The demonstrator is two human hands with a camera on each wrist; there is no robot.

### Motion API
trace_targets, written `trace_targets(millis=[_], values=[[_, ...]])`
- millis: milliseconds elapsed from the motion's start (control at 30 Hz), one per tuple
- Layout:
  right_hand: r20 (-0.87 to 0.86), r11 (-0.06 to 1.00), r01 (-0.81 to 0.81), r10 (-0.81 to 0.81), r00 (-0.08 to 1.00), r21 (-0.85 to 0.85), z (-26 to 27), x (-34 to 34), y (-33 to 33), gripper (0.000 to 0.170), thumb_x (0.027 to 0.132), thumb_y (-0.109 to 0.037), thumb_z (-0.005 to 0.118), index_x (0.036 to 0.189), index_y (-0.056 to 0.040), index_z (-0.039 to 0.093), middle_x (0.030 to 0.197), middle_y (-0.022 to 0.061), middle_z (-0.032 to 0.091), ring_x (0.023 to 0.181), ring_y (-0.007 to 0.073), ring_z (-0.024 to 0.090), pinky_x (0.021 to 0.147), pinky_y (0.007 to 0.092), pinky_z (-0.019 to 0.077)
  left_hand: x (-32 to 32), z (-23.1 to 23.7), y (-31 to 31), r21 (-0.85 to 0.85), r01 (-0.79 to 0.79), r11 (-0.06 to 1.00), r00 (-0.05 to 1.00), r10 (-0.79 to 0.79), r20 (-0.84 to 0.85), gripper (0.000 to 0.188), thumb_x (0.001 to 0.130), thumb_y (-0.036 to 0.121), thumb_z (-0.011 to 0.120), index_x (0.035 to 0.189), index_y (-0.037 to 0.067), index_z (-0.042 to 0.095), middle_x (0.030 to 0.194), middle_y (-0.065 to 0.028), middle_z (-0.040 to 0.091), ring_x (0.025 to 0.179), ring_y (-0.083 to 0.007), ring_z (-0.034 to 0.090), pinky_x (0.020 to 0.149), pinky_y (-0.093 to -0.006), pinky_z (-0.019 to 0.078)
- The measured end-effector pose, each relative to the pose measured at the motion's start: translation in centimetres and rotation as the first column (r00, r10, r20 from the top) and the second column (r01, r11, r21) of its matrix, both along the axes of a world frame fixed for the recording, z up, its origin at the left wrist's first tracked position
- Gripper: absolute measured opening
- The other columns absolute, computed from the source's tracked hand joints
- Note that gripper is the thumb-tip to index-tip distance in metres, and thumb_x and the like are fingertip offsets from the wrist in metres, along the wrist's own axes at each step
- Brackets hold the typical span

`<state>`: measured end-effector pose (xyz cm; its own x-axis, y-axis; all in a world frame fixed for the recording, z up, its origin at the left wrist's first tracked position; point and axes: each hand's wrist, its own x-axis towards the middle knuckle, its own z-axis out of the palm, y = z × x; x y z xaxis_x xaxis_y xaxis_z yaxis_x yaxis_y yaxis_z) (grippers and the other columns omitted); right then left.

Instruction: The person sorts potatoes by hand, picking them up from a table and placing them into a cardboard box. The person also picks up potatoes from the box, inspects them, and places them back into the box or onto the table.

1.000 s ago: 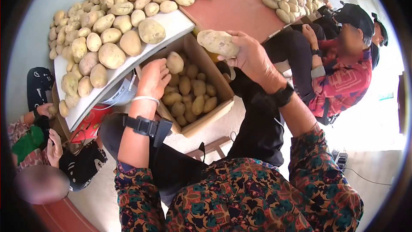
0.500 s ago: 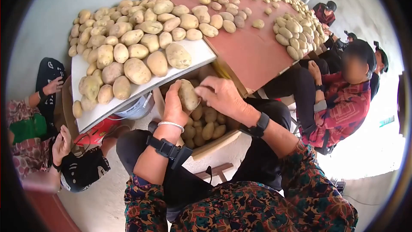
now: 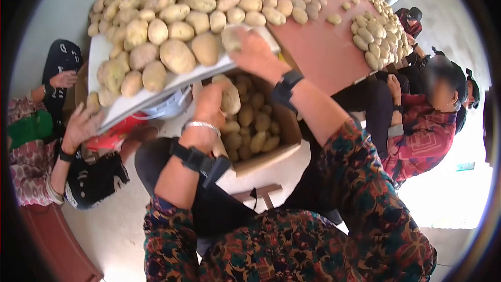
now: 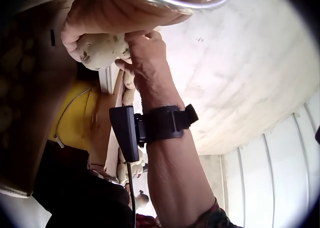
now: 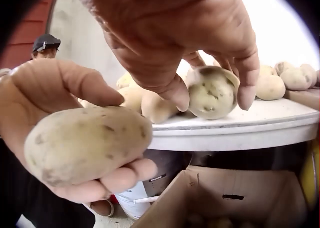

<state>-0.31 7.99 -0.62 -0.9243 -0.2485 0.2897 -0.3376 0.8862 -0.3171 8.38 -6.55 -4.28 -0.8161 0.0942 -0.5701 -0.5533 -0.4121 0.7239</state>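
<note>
My left hand holds a long pale potato with dark specks, over the near left of the cardboard box. In the right wrist view the thumb lies along its top and the fingers curl beneath. My right hand grips another potato at the front edge of the white board, thumb on one side and fingers on the other. That potato sits right at the board's surface, beside a heap of potatoes. Many more potatoes lie inside the box below.
A reddish-brown tabletop adjoins the board, with scattered potatoes and another heap on it. Under the board stand a white bucket and a red item. A person in red sits to the right; another person's hand is at left.
My right hand came away from the potato in my left hand and moved up and left to a potato on the board's edge. The left hand still holds its potato.
</note>
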Motion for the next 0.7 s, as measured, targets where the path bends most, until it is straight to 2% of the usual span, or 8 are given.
trace_targets(millis=[67,100,133,200,367,467,533,700], values=[[0.230,0.905,0.159,-0.070,0.971,-0.395,0.7,0.4,1.5,0.051,0.080,-0.026,0.068,0.125,-0.0051,0.053,0.101,0.0165,0.064,0.088,0.0283,0.065,0.077,0.0411,0.0549,-0.7,-2.1,-0.4,0.123,0.012,0.992,0.998,-0.004,-0.063,0.028,0.082,0.010,0.065,0.108,0.004,0.061,0.098,-0.0083,0.066,0.088,-0.0227,0.064,0.076,-0.0403,0.0526],[0.404,0.761,0.317,-0.079,0.911,-0.566,2.0,1.9,1.7,0.046,0.084,-0.029,0.065,0.122,-0.0052,0.055,0.098,0.0107,0.064,0.080,0.0207,0.064,0.066,0.0317,0.0535,-0.6,-2.2,-0.3,0.125,0.015,0.992,0.999,-0.009,-0.047,0.028,0.082,0.010,0.065,0.108,0.004,0.061,0.098,-0.0083,0.066,0.088,-0.0227,0.064,0.076,-0.0403,0.0526],[0.414,0.760,0.329,-0.086,0.906,-0.561,2.5,3.1,2.5,0.046,0.084,-0.029,0.065,0.122,-0.0052,0.055,0.098,0.0107,0.064,0.080,0.0207,0.064,0.066,0.0317,0.0535,-0.7,-2.1,-0.3,0.082,0.039,0.996,0.997,-0.034,-0.063,0.027,0.081,0.008,0.065,0.107,0.003,0.061,0.096,-0.0085,0.066,0.086,-0.0227,0.064,0.075,-0.0396,0.0528],[0.547,0.459,0.448,0.105,0.831,-0.768,3.1,5.1,4.7,0.041,0.087,-0.030,0.061,0.120,-0.0054,0.056,0.096,0.0094,0.066,0.078,0.0198,0.064,0.060,0.0278,0.0493,-0.9,-2.7,-0.3,0.035,0.069,0.997,0.995,-0.067,-0.074,0.027,0.080,0.006,0.065,0.106,0.002,0.062,0.093,-0.0086,0.066,0.084,-0.0227,0.065,0.075,-0.0388,0.0531],[0.578,0.414,0.463,0.215,0.787,-0.784,3.3,10.5,9.1,0.042,0.090,-0.034,0.056,0.117,-0.0027,0.056,0.099,0.0096,0.066,0.078,0.0180,0.064,0.065,0.0270,0.0474,-0.7,-3.0,0.2,-0.078,0.264,0.961,0.951,-0.272,-0.143,0.026,0.080,0.006,0.064,0.106,0.001,0.062,0.096,-0.0091,0.065,0.089,-0.0226,0.064,0.076,-0.0394,0.0530],[0.560,0.465,0.424,0.203,0.803,-0.777,3.4,13.0,10.8,0.044,0.090,-0.036,0.054,0.118,-0.0019,0.056,0.100,0.0100,0.066,0.079,0.0175,0.065,0.066,0.0255,0.0471,-0.2,-2.7,1.2,-0.149,0.320,0.936,0.929,-0.340,-0.144,0.028,0.081,0.006,0.065,0.109,0.002,0.063,0.098,-0.0083,0.065,0.092,-0.0212,0.063,0.079,-0.0390,0.0526],[0.590,0.390,0.489,0.200,0.782,-0.780,3.7,14.0,11.4,0.046,0.091,-0.036,0.054,0.120,-0.0006,0.055,0.103,0.0106,0.066,0.080,0.0180,0.065,0.067,0.0260,0.0487,0.2,-2.6,1.4,-0.239,0.480,0.844,0.829,-0.525,-0.191,0.033,0.081,0.011,0.068,0.112,0.001,0.062,0.098,-0.0071,0.065,0.091,-0.0194,0.062,0.079,-0.0378,0.0520],[0.571,0.376,0.474,0.206,0.795,-0.796,4.4,15.3,11.9,0.047,0.092,-0.036,0.052,0.122,0.0010,0.054,0.105,0.0117,0.066,0.078,0.0189,0.065,0.068,0.0284,0.0515,0.1,-3.4,2.0,-0.401,0.536,0.743,0.726,-0.648,-0.231,0.042,0.081,0.021,0.070,0.117,0.003,0.062,0.105,-0.0071,0.065,0.097,-0.0180,0.062,0.083,-0.0347,0.0498]])
